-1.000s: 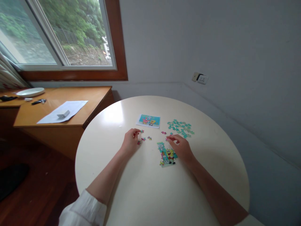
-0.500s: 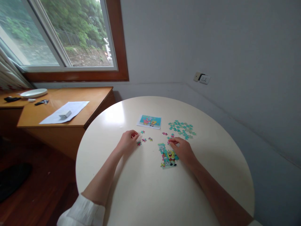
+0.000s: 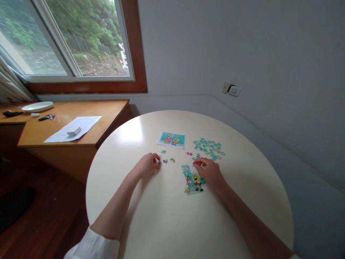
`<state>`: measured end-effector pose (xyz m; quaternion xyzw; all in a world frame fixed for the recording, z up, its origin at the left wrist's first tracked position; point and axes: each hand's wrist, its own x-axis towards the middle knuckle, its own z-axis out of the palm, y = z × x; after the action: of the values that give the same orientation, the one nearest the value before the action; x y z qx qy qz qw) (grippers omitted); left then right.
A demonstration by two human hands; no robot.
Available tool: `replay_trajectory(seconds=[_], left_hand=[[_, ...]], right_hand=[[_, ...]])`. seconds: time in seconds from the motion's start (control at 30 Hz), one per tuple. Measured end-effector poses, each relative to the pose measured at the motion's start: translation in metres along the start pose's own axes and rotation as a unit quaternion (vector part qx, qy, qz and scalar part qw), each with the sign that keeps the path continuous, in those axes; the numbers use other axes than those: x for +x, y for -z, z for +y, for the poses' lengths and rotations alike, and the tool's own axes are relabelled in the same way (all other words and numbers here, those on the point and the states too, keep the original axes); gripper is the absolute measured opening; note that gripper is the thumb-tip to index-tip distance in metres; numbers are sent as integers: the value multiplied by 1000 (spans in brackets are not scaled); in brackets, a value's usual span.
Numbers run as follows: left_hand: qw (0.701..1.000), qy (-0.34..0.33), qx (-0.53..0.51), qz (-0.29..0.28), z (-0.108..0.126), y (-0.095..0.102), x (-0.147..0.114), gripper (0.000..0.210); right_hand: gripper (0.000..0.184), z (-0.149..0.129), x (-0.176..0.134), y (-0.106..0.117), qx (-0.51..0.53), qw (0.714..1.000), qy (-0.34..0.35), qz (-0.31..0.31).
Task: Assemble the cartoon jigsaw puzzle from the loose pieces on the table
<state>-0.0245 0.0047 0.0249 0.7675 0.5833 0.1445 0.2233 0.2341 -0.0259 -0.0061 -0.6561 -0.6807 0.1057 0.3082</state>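
Observation:
My left hand (image 3: 147, 164) is at the left of the loose pieces, its thumb and fingers curled together on a pink and teal puzzle piece (image 3: 159, 163). Close by lie a pink-and-teal piece (image 3: 163, 151), a pink-and-white piece (image 3: 165, 161) and a yellowish piece (image 3: 172, 160). My right hand (image 3: 209, 169) pinches a pink puzzle piece (image 3: 194, 163) just above the partly joined puzzle (image 3: 192, 181). That puzzle shows cartoon figures, and my right hand covers part of its right side. More pink pieces (image 3: 189, 153) lie beyond my right fingertips.
A picture card (image 3: 172, 139) lies flat toward the back of the round white table (image 3: 161, 223). Right of it spreads a heap of teal puzzle pieces (image 3: 208, 146). A wooden desk (image 3: 113, 111) at the left bears paper (image 3: 86, 124) and a white plate (image 3: 37, 107).
My left hand has lowered slightly toward me, and its fingertips have closed on the pink and teal piece. My right hand has barely moved.

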Motion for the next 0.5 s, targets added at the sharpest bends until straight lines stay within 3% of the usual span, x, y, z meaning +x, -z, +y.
replay_trajectory(seconds=[0.2, 0.37, 0.5], left_hand=[[997, 35, 30, 59, -7, -4, 2, 23], [993, -41, 12, 109, -3, -17, 5, 29], [991, -78, 56, 88, 4, -25, 3, 29]], right_hand=[[13, 2, 0, -2, -22, 1000, -5, 3], [13, -1, 1, 0, -18, 1000, -12, -8], [13, -3, 0, 1, -21, 1000, -14, -15]])
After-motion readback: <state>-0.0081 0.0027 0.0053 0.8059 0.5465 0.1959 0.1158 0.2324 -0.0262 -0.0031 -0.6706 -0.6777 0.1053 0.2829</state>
